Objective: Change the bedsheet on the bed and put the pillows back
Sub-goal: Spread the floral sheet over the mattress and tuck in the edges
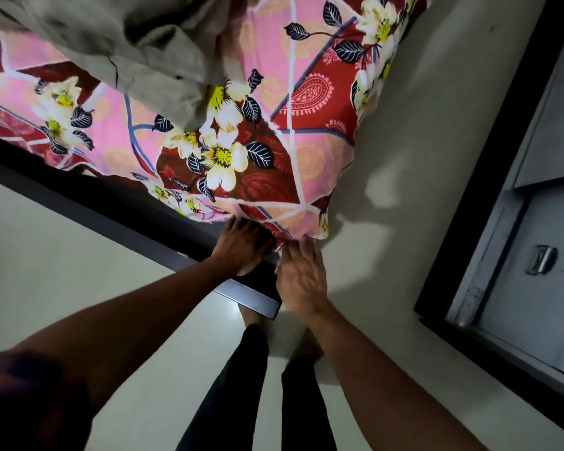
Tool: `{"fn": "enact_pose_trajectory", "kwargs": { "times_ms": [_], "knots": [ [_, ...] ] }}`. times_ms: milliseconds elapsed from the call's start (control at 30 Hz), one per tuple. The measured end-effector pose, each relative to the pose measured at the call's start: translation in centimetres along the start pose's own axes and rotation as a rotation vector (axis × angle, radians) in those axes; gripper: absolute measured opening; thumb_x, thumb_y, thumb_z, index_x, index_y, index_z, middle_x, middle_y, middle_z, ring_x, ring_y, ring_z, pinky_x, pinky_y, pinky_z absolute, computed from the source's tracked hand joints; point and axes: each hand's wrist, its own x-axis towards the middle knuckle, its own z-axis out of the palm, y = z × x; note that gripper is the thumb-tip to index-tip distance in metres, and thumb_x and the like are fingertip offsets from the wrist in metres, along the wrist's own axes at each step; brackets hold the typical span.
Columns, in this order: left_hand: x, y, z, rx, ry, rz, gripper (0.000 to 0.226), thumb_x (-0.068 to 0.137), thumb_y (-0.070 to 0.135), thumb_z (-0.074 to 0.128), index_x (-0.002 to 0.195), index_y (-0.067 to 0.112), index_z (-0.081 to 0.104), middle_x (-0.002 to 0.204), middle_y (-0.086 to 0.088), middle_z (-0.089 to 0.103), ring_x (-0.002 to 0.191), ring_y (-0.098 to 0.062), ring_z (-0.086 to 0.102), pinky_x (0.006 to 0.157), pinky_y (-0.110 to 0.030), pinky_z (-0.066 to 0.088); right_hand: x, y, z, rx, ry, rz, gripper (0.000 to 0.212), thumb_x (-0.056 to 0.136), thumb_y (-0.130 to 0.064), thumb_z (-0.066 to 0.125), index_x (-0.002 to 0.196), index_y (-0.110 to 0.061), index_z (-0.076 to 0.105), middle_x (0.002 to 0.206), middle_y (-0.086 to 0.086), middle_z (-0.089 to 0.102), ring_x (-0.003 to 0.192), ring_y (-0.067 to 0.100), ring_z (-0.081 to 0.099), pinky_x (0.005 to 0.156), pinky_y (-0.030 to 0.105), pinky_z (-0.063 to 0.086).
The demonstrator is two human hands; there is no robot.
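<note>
- At the near corner of the bed, your left hand (241, 247) and right hand (302, 276) meet where the pink-and-red floral cotton bedsheet (274, 141) gathers to a point. I judge this to be the corner tuck.
- The sheet is spread over the mattress and its corner hangs over the dark bed frame (111, 203). That overhang is the slack you need to fold under.
- Your left hand reaches in under the hanging fold, with its back turned up. The fingertips are buried in the fabric, so I cannot tell whether they pinch it or only push.
- Your right hand lies with its fingers fairly straight against the bunched hem. It presses the hem and is not closed round it, probably to hold the gather together while the other hand works underneath.
- You stand right at the silver metal corner cap (251, 297), which lets both arms reach the corner evenly.
- A crumpled grey-beige cloth (127, 43) lies on top of the sheet farther up the bed, apart from your hands. It is well away from the corner you are working on.
- No pillows are in view, so I judge that step is not yet done.
</note>
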Motion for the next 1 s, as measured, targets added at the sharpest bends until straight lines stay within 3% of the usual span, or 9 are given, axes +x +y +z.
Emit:
{"fn": "enact_pose_trajectory", "kwargs": {
  "times_ms": [67, 133, 333, 500, 667, 800, 900, 1000],
  "knots": [
    [-0.6, 0.6, 0.1, -0.061, 0.054, -0.002, 0.061, 0.093, 0.045, 0.028, 0.136, 0.014, 0.059, 0.139, -0.014, 0.058, 0.134, -0.042, 0.045, 0.113, -0.058, 0.031, 1.4, -0.2, 0.3, -0.003, -0.014, 0.065, 0.037, 0.063, -0.017, 0.074, 0.100, -0.009, 0.074, 0.101, 0.010, 0.072, 0.108, 0.033, 0.064, 0.109, 0.050, 0.043],
    [-1.4, 1.5, 0.5, -0.109, 0.115, 0.023, 0.056, 0.094, 0.039, 0.033, 0.133, 0.010, 0.060, 0.134, -0.016, 0.060, 0.129, -0.042, 0.051, 0.111, -0.056, 0.036, 2.0, -0.7, 0.9, -0.022, -0.034, 0.079, 0.035, 0.061, -0.023, 0.079, 0.093, -0.010, 0.074, 0.095, 0.010, 0.073, 0.102, 0.034, 0.067, 0.106, 0.052, 0.046],
    [-1.6, 1.8, 0.1, 0.000, 0.145, 0.111, 0.060, 0.093, 0.040, 0.028, 0.136, 0.011, 0.059, 0.137, -0.013, 0.060, 0.132, -0.037, 0.050, 0.114, -0.056, 0.034, 2.9, 0.3, 2.3, -0.075, -0.016, 0.123, 0.023, 0.061, -0.031, 0.071, 0.081, -0.020, 0.073, 0.086, -0.002, 0.071, 0.098, 0.023, 0.067, 0.104, 0.046, 0.033],
    [-0.1, 0.5, 0.2, 0.035, 0.092, 0.015, 0.074, 0.093, 0.055, -0.001, 0.151, 0.030, 0.038, 0.157, -0.002, 0.038, 0.148, -0.037, 0.021, 0.119, -0.058, 0.008, 2.7, 0.6, 1.8, -0.028, 0.032, 0.057, 0.032, 0.065, -0.033, 0.079, 0.094, -0.018, 0.076, 0.097, -0.002, 0.074, 0.104, 0.023, 0.066, 0.102, 0.046, 0.039],
    [2.6, 0.4, 0.2, 0.032, 0.047, -0.166, 0.087, 0.078, 0.058, -0.004, 0.157, 0.030, 0.019, 0.165, -0.005, 0.018, 0.150, -0.038, 0.013, 0.117, -0.060, 0.011, 1.2, -1.3, -0.2, 0.060, 0.103, 0.067, 0.047, 0.072, -0.020, 0.067, 0.117, -0.005, 0.070, 0.118, 0.013, 0.069, 0.119, 0.034, 0.059, 0.115, 0.047, 0.037],
    [3.3, 0.7, 1.8, -0.089, 0.056, -0.182, 0.082, 0.083, 0.066, 0.005, 0.158, 0.031, 0.005, 0.167, -0.002, 0.004, 0.153, -0.036, 0.003, 0.118, -0.064, 0.006, -0.9, -2.4, 0.6, 0.032, 0.078, 0.008, 0.060, 0.065, -0.012, 0.063, 0.122, 0.005, 0.066, 0.127, 0.021, 0.065, 0.125, 0.034, 0.057, 0.117, 0.044, 0.037],
    [3.1, -0.3, 1.2, -0.066, 0.062, -0.123, 0.076, 0.089, 0.060, 0.013, 0.157, 0.027, 0.019, 0.164, -0.009, 0.020, 0.150, -0.039, 0.013, 0.117, -0.064, 0.011, 1.8, -1.7, 1.0, 0.013, 0.066, 0.044, 0.050, 0.054, -0.011, 0.073, 0.103, 0.000, 0.073, 0.100, 0.017, 0.072, 0.100, 0.034, 0.068, 0.098, 0.042, 0.053],
    [1.2, -1.0, 0.8, -0.044, 0.094, 0.009, 0.065, 0.094, 0.051, 0.022, 0.148, 0.023, 0.044, 0.154, -0.015, 0.042, 0.143, -0.043, 0.033, 0.114, -0.063, 0.021, 3.3, -1.6, 1.2, -0.033, -0.013, 0.057, 0.035, 0.046, -0.021, 0.083, 0.078, -0.010, 0.076, 0.076, 0.008, 0.073, 0.078, 0.028, 0.071, 0.082, 0.034, 0.057]
  ]
}}
